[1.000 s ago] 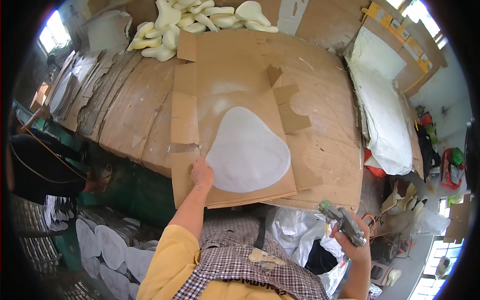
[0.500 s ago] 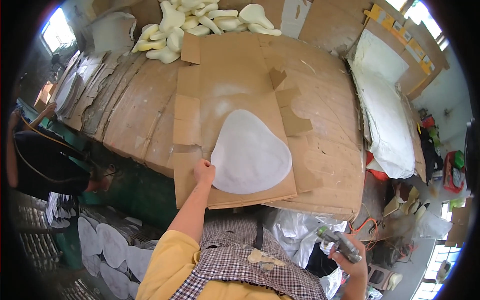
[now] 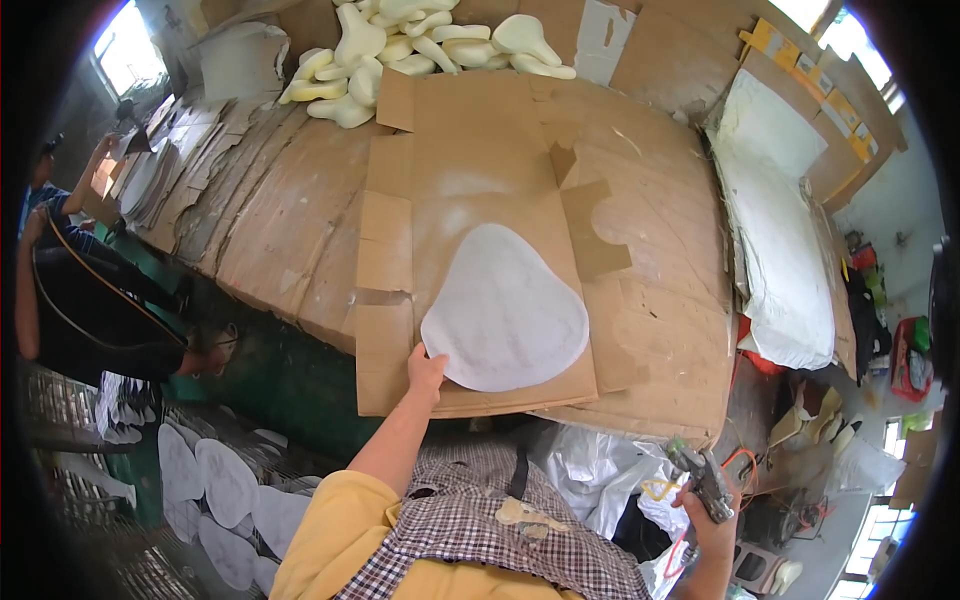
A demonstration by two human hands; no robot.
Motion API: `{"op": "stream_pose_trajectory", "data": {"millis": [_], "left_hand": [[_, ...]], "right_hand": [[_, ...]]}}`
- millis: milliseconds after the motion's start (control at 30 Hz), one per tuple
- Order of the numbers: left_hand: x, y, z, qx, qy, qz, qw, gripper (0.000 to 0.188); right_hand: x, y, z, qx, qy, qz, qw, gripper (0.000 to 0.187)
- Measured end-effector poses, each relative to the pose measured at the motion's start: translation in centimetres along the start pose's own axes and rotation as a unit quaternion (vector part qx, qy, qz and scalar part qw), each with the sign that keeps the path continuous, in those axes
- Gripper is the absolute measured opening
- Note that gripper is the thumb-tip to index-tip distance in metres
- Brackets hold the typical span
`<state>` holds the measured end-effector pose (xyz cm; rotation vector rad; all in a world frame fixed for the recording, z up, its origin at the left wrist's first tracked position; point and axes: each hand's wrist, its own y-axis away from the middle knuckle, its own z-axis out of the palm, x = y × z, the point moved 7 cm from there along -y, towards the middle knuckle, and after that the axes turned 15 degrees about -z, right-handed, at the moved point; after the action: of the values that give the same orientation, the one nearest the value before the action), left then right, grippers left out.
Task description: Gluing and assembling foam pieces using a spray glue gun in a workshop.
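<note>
A white piece shaped like a rounded triangle (image 3: 508, 310) lies flat on a brown cardboard sheet (image 3: 470, 130), its narrow end pointing away from me. My left hand (image 3: 427, 372) is closed on its lower left edge, thumb on top; the other fingertips are hidden. Low at the right, off the table's near edge, my right hand (image 3: 716, 515) is wrapped round a metal spray gun (image 3: 703, 482). Pale overspray marks the cardboard beyond the piece.
Cream foam saddle-shaped pads (image 3: 430, 35) are heaped at the back. Similar white pieces (image 3: 228, 485) lie on a rack at lower left. Another person (image 3: 100, 290) is at far left. A white-covered panel (image 3: 775, 220) leans at right, and an orange hose (image 3: 745, 465) hangs below.
My left hand has gone from a fist beside the white piece to a grip on its edge, and the piece has shifted slightly on the cardboard. The spray gun has moved slightly right.
</note>
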<state>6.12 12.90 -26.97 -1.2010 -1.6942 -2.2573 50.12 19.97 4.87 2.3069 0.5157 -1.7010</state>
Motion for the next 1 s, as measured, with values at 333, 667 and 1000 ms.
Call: {"op": "stream_pose_trajectory", "data": {"millis": [333,667,1000], "left_hand": [[1.5,2.0,2.8,-0.079,0.036,-0.009,0.996,0.049],[16.6,14.0,8.5,-0.321,0.216,0.12,0.914,0.05],[24.1,25.3,-8.5,-0.133,0.327,0.339,0.872,0.057]], "right_hand": [[0.9,-3.4,2.7,-0.04,-0.061,-0.023,0.997,0.051],[8.5,-16.6,0.9,0.064,0.275,-0.148,0.948,0.049],[18.0,-25.5,4.9,0.037,0.429,-0.189,0.883,0.035]]}}
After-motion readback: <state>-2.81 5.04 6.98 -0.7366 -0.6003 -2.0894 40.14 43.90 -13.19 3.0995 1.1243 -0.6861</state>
